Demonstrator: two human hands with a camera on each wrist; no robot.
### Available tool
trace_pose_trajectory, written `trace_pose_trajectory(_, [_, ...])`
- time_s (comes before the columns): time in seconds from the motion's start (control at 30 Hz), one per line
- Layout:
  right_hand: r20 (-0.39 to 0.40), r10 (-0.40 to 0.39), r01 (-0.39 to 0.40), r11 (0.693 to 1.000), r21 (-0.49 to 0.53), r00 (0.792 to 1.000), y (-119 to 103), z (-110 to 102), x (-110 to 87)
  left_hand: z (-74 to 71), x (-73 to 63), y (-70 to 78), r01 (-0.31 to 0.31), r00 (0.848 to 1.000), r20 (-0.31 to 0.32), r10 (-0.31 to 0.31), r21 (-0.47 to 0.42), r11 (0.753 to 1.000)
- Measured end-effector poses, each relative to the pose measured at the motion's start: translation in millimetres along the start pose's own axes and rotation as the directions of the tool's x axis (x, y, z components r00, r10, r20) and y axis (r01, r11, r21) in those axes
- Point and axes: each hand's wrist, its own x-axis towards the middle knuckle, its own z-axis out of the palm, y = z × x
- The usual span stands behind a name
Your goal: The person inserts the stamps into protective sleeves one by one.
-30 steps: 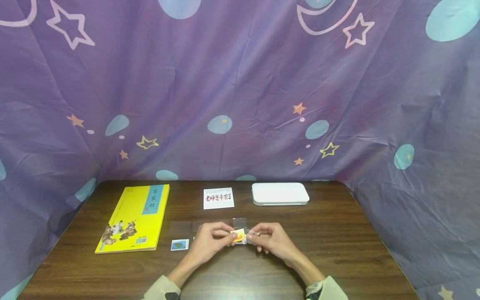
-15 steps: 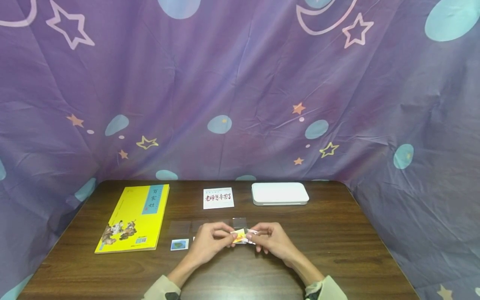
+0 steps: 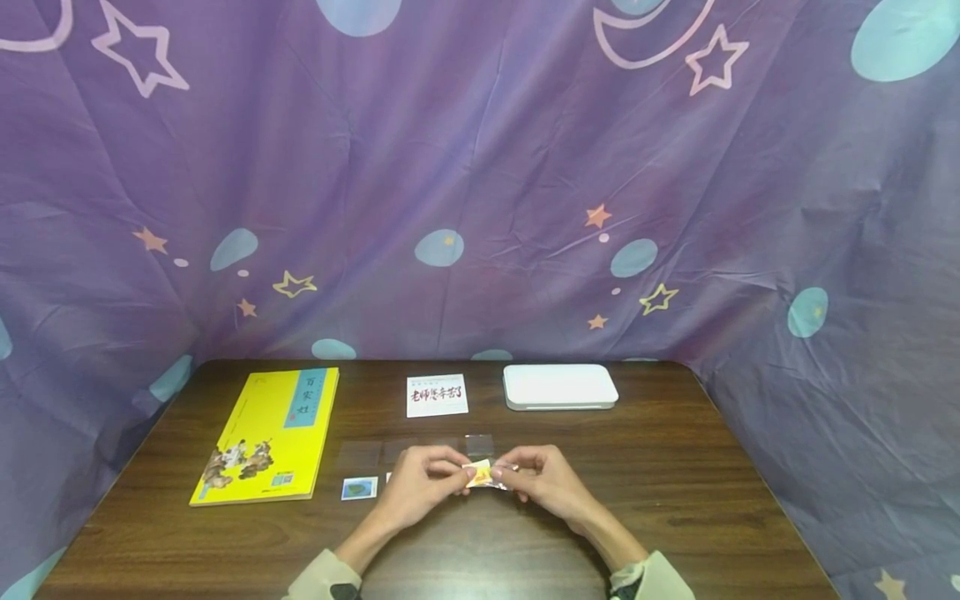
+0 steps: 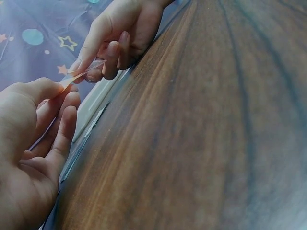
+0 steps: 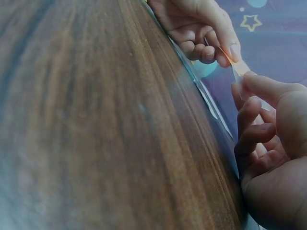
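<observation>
Between thumb and fingertips, my left hand (image 3: 423, 487) pinches a small yellow-and-white stamp (image 3: 480, 472). My right hand (image 3: 547, 487) pinches a clear plastic sleeve (image 5: 243, 88) from the other side, its film glinting at the fingertips. Stamp and sleeve overlap where the hands meet; I cannot tell how far the stamp sits inside. The wrist views show both held above the table's surface, with the stamp (image 4: 72, 82) nearly edge-on. To the left of my left hand lies a blue-and-white stamp (image 3: 359, 488). Another pale-edged piece is mostly hidden behind that hand.
Clear sleeves (image 3: 360, 454) lie flat on the brown table (image 3: 675, 517), one of them (image 3: 478, 446) just beyond my fingers. A yellow book (image 3: 270, 433) is at the left. Farther back are a white card with red writing (image 3: 437, 396) and a white case (image 3: 560, 387).
The stamp has shifted slightly right and the sleeve at my right fingertips has changed its tilt and glint. Both hands have stayed almost in place.
</observation>
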Motion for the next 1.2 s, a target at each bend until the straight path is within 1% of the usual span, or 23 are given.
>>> trace_pose_trajectory(0.27, [0.011,-0.017,0.017,1.000,-0.005,1.000,-1.9,0.0,-0.6,-0.3,-0.7,0.5,-0.036,0.999,0.035,0.036,0.005,0.999])
trace_pose_trajectory(0.4, [0.022,-0.013,0.013,1.000,-0.003,1.000,-2.7,0.1,-1.0,0.1,-0.8,-0.1,-0.037,0.998,0.047,0.037,0.012,0.999])
trace_pose_trajectory(0.53, [0.026,-0.011,0.011,1.000,-0.004,1.000,-3.0,0.4,-1.5,0.3,-0.5,-0.5,-0.039,0.998,0.044,0.038,0.014,0.999])
trace_pose_trajectory(0.67, [0.020,-0.013,0.013,1.000,-0.008,1.000,-2.7,0.6,-1.3,0.6,0.3,0.5,-0.032,0.999,0.040,0.033,-0.011,0.999])
trace_pose_trajectory(0.83, [0.003,-0.019,0.019,1.000,-0.008,1.000,-2.0,0.9,-0.3,0.9,0.7,0.6,-0.039,0.999,0.035,0.041,-0.036,0.999])
trace_pose_trajectory(0.93, [-0.001,-0.014,0.014,1.000,-0.004,1.000,-2.2,1.1,-0.2,0.8,0.8,-0.7,-0.053,0.998,0.038,0.054,-0.019,0.998])
trace_pose_trajectory(1.07, [0.019,-0.008,0.008,1.000,0.000,1.000,-4.1,1.8,-1.4,1.5,0.9,-2.7,-0.075,0.996,0.053,0.075,-0.010,0.997])
trace_pose_trajectory(1.2, [0.045,-0.020,0.020,1.000,-0.008,0.999,-4.8,2.0,-2.4,2.6,0.6,-1.5,-0.089,0.994,0.068,0.090,-0.022,0.996])
